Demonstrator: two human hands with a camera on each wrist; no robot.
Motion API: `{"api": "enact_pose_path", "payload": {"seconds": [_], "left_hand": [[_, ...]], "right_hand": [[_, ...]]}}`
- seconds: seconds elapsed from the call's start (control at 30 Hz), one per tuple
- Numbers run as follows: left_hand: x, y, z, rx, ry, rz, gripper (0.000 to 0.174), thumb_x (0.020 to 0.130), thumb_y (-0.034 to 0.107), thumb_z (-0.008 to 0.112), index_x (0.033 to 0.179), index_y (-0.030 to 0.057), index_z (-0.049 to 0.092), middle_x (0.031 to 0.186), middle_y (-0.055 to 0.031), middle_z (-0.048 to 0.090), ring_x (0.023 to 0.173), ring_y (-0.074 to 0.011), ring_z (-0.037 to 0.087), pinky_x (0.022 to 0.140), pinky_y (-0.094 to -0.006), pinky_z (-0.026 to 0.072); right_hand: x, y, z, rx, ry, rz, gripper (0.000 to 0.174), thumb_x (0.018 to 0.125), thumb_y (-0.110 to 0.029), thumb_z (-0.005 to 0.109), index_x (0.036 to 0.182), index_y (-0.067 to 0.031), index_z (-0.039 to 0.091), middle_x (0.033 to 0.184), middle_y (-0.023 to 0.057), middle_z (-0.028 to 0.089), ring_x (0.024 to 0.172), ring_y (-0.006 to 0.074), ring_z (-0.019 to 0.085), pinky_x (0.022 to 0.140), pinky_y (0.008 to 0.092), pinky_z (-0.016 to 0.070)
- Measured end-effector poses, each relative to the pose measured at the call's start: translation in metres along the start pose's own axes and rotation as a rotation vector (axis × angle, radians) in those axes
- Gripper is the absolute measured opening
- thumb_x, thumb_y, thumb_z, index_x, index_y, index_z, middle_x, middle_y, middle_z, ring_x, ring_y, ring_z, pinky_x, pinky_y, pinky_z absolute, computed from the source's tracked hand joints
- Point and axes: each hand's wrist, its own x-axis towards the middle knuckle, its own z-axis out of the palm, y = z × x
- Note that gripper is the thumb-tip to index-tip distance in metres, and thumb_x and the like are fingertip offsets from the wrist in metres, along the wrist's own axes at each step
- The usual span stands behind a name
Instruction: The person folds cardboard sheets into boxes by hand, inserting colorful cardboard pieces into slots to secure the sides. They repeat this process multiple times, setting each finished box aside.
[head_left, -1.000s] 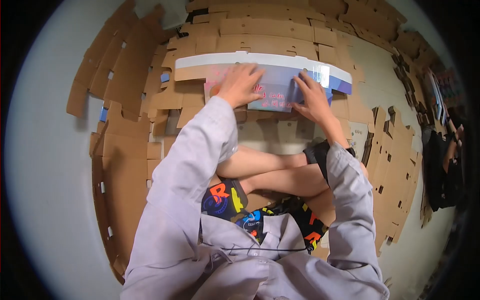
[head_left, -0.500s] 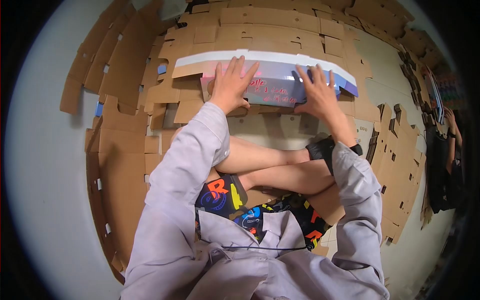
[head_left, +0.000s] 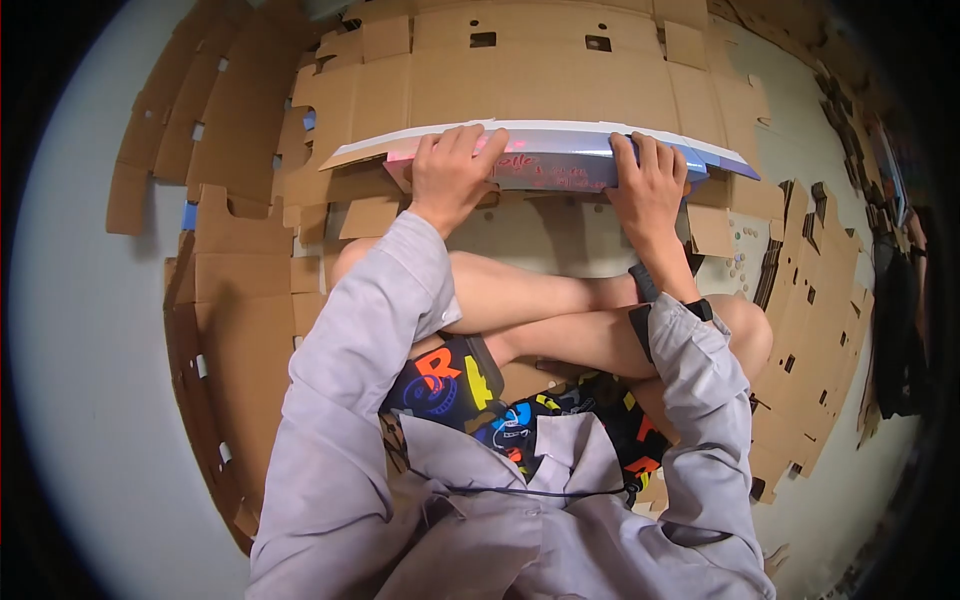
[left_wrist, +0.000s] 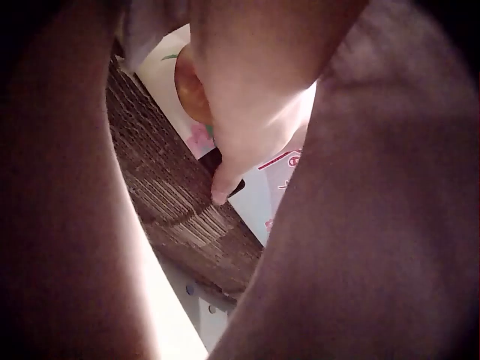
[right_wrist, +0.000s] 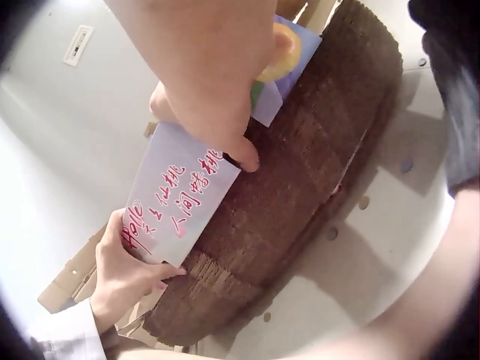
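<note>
A stack of printed cardboard sheets (head_left: 550, 172), white, pink and blue with red writing, lies across in front of me. My left hand (head_left: 452, 178) grips its left part, fingers bent over the far edge. Farther right, my right hand (head_left: 650, 185) holds it the same way. In the right wrist view, the right thumb (right_wrist: 246, 156) sits at a dark slot along the near edge. Below the printed face shows the thick brown layered side (right_wrist: 300, 142) of the stack. The left wrist view shows the left thumb (left_wrist: 225, 176) at another slot, beside a printed peach (left_wrist: 193, 94).
Large flattened brown cardboard (head_left: 540, 85) spreads behind the stack. More cardboard leans or lies at the left (head_left: 240, 330) and the right (head_left: 810, 340). Crossed legs (head_left: 560, 300) are between the stack and my body. Small round discs (head_left: 738, 262) dot the floor.
Both hands have gone from spread fingers on the printed face to bent fingers over its far edge. The printed face now looks narrower and more tilted in the head view.
</note>
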Motion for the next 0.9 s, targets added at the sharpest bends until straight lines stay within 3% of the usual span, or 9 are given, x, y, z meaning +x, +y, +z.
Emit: {"api": "enact_pose_path", "payload": {"seconds": [0.27, 0.37, 0.5, 0.6, 0.67, 0.73, 0.8, 0.83, 0.9], "left_hand": [[0.001, 0.003, -0.006, 0.035, -0.010, 0.042, 0.059, 0.051, 0.022, 0.083, 0.104, 0.0189, 0.057, 0.088, -0.0002, 0.057, 0.081, -0.0196, 0.058, 0.065, -0.0361, 0.0407], [0.002, 0.003, -0.007, 0.040, -0.112, -0.008, 0.063, 0.052, 0.021, 0.083, 0.109, 0.0183, 0.056, 0.095, -0.0028, 0.058, 0.090, -0.0223, 0.058, 0.071, -0.0379, 0.0421], [0.013, -0.002, -0.015, 0.011, 0.011, 0.030, 0.069, 0.056, 0.022, 0.083, 0.117, 0.0164, 0.052, 0.108, -0.0075, 0.056, 0.104, -0.0266, 0.054, 0.083, -0.0416, 0.0410], [0.007, 0.007, -0.041, -0.027, 0.086, -0.008, 0.069, 0.059, 0.023, 0.082, 0.120, 0.0150, 0.050, 0.113, -0.0090, 0.054, 0.108, -0.0281, 0.052, 0.089, -0.0436, 0.0391], [-0.006, 0.005, -0.061, -0.177, 0.149, -0.069, 0.065, 0.062, 0.024, 0.082, 0.119, 0.0144, 0.051, 0.113, -0.0085, 0.055, 0.107, -0.0280, 0.052, 0.091, -0.0445, 0.0380], [-0.030, -0.003, -0.073, -0.235, 0.269, -0.361, 0.049, 0.070, 0.024, 0.079, 0.112, 0.0104, 0.056, 0.108, -0.0099, 0.058, 0.101, -0.0272, 0.055, 0.089, -0.0415, 0.0412], [-0.072, -0.046, -0.076, -0.350, 0.323, -0.869, 0.035, 0.078, 0.026, 0.073, 0.101, 0.0041, 0.060, 0.102, -0.0120, 0.061, 0.093, -0.0258, 0.059, 0.081, -0.0371, 0.0455], [-0.086, -0.062, -0.082, -0.322, 0.218, -0.954, 0.036, 0.082, 0.029, 0.070, 0.103, 0.0016, 0.060, 0.102, -0.0131, 0.062, 0.092, -0.0258, 0.060, 0.079, -0.0349, 0.0467], [-0.096, -0.080, -0.085, -0.390, -0.001, -1.067, 0.043, 0.086, 0.035, 0.065, 0.109, -0.0007, 0.060, 0.108, -0.0152, 0.062, 0.096, -0.0268, 0.060, 0.080, -0.0332, 0.0471]], "right_hand": [[-0.005, -0.001, 0.003, -0.013, 0.086, -0.018, 0.052, 0.051, -0.016, 0.079, 0.099, -0.0170, 0.058, 0.091, 0.0043, 0.055, 0.093, 0.0241, 0.053, 0.089, 0.0424, 0.0358], [-0.002, 0.003, 0.001, -0.019, 0.022, -0.036, 0.054, 0.055, -0.019, 0.079, 0.105, -0.0157, 0.058, 0.094, 0.0076, 0.055, 0.097, 0.0265, 0.054, 0.091, 0.0434, 0.0363], [0.016, 0.017, -0.041, 0.212, -0.067, -0.143, 0.063, 0.063, -0.031, 0.081, 0.118, -0.0094, 0.056, 0.109, 0.0163, 0.057, 0.104, 0.0332, 0.053, 0.094, 0.0453, 0.0381], [0.020, 0.053, -0.077, 0.441, 0.071, 0.078, 0.053, 0.068, -0.030, 0.078, 0.110, -0.0044, 0.061, 0.103, 0.0178, 0.060, 0.100, 0.0340, 0.057, 0.088, 0.0417, 0.0443], [0.000, 0.098, -0.087, 0.419, -0.103, 0.388, 0.047, 0.075, -0.035, 0.072, 0.105, -0.0007, 0.063, 0.102, 0.0186, 0.063, 0.089, 0.0324, 0.061, 0.081, 0.0391, 0.0475], [-0.023, 0.146, -0.095, 0.386, -0.265, 0.709, 0.047, 0.082, -0.040, 0.066, 0.100, 0.0030, 0.065, 0.101, 0.0194, 0.065, 0.079, 0.0308, 0.065, 0.073, 0.0365, 0.0507], [-0.059, 0.188, -0.088, 0.455, -0.599, 0.788, 0.055, 0.084, -0.047, 0.063, 0.109, 0.0026, 0.062, 0.108, 0.0192, 0.064, 0.076, 0.0284, 0.065, 0.070, 0.0360, 0.0518], [-0.070, 0.197, -0.084, 0.491, -0.766, 0.818, 0.059, 0.085, -0.050, 0.061, 0.113, 0.0023, 0.061, 0.111, 0.0191, 0.063, 0.075, 0.0271, 0.066, 0.068, 0.0357, 0.0524], [-0.073, 0.191, -0.082, 0.702, -0.690, 1.079, 0.064, 0.086, -0.051, 0.059, 0.123, 0.0009, 0.054, 0.114, 0.0193, 0.062, 0.076, 0.0262, 0.066, 0.069, 0.0362, 0.0533]]}}
